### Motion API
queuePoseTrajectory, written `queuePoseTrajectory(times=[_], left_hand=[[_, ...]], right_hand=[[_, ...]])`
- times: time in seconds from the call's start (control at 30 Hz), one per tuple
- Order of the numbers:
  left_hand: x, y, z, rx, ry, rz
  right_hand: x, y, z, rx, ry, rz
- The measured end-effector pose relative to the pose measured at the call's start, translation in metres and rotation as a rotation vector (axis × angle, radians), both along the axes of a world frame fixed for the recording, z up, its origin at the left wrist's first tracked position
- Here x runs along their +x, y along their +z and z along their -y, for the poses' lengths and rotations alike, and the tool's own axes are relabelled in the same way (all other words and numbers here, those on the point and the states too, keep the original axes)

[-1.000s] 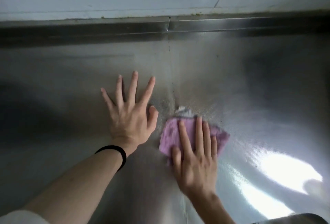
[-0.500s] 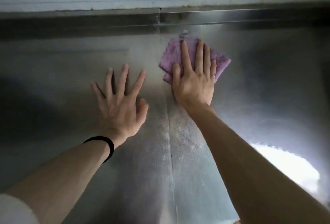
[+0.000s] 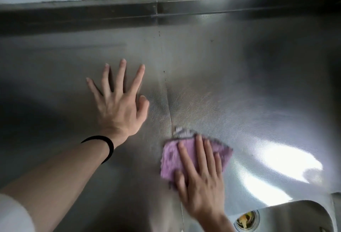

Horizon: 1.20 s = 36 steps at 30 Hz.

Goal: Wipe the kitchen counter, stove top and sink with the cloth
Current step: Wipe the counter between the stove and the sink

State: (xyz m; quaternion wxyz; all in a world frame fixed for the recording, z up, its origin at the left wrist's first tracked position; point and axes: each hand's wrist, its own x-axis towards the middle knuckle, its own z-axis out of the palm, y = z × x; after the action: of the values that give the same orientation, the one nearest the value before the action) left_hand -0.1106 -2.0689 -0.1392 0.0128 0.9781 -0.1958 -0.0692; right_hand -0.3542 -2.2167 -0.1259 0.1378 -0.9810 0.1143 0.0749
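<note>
Right hand [image 3: 201, 191] has dragged the one purple cloth [image 3: 171, 159] back from the rear lip to the near desk [image 3: 239, 84] — fingers [image 3: 200, 150] flat on it, beside one sink [image 3: 295, 213]. Left hand [image 3: 120, 106] splayed flat — holding nothing.

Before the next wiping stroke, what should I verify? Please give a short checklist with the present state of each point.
1. Cloth lies flat under the right hand: ok.
2. Left hand rests on the counter, apart from the cloth: ok.
3. Dark specks near the seam wiped away: not ok.
4. Sink drain free of scraps: not ok, yellowish bits show.
5. Cloth damp enough: cannot tell.
</note>
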Motion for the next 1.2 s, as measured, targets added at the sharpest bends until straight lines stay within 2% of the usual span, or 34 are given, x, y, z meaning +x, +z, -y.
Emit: queuePoseTrajectory(times=[0.13,0.27,0.37,0.47,0.6,0.7,0.83,0.9,1.1,1.2], left_hand=[[-0.001,0.002,0.001,-0.007,0.005,-0.005],[0.001,0.001,0.0,-0.02,0.002,0.01],[0.0,0.0,0.001,-0.023,0.006,0.025],[0.001,-0.001,0.002,-0.026,0.015,0.026],[0.0,-0.002,-0.001,-0.043,0.013,0.039],[-0.001,-0.004,-0.003,-0.074,0.01,0.062],[-0.002,-0.007,-0.003,-0.096,0.023,0.064],[-0.001,-0.007,-0.001,-0.099,0.021,0.053],[-0.001,-0.002,0.006,-0.164,0.024,-0.021],[-0.013,0.006,0.036,-0.238,-0.121,-0.006]], right_hand=[[0.108,-0.005,0.062,-0.045,0.058,0.082],[0.216,-0.011,0.11,-0.079,0.026,0.094],[0.262,-0.016,0.122,-0.081,-0.064,0.097],[0.274,-0.017,0.119,-0.061,-0.111,0.099],[0.231,-0.012,0.096,-0.037,-0.164,0.113],[0.146,-0.004,0.056,-0.028,-0.214,0.129],[0.013,0.0,-0.018,0.028,-0.337,0.044],[-0.025,0.001,-0.045,0.038,-0.398,0.019],[-0.032,0.001,-0.053,0.032,-0.459,-0.007],[-0.035,-0.001,-0.053,0.023,-0.463,0.046]])
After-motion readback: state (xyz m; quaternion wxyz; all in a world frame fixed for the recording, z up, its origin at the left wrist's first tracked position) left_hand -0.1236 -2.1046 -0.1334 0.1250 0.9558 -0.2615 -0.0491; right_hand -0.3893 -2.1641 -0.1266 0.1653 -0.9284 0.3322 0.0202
